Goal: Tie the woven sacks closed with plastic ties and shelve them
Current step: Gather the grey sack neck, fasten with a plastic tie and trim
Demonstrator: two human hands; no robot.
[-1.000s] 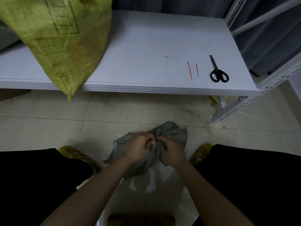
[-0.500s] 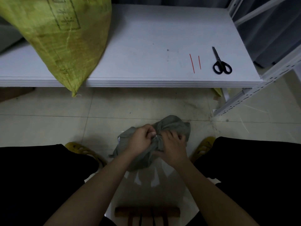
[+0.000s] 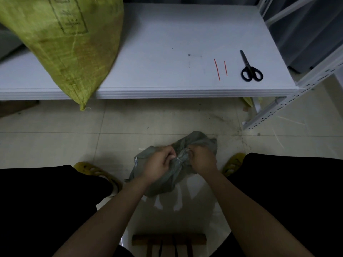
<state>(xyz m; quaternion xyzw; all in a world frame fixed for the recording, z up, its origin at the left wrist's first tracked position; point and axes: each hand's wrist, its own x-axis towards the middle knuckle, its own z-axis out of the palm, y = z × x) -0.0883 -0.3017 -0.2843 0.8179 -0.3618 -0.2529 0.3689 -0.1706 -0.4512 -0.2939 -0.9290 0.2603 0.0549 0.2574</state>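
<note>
Low centre of the frame, the left hand (image 3: 157, 165) and right hand (image 3: 201, 160) both pinch a pale tie (image 3: 179, 158) around the bunched neck of a grey sack (image 3: 172, 173) on the floor. Upper left, a yellow sack (image 3: 70, 43) lies on the shelf (image 3: 167, 43); its black print is unreadable. To the right lie two red ties (image 3: 220, 68) and scissors (image 3: 249, 68).

Both hands at lower centre: left hand (image 3: 159, 163) and right hand (image 3: 201, 158) pinch the gathered neck of a grey sack (image 3: 196, 140). Upper left, a yellow-green sack (image 3: 70, 47) overhangs the white shelf (image 3: 167, 34); 2 red ties (image 3: 220, 69) beside scissors (image 3: 250, 68).
</note>
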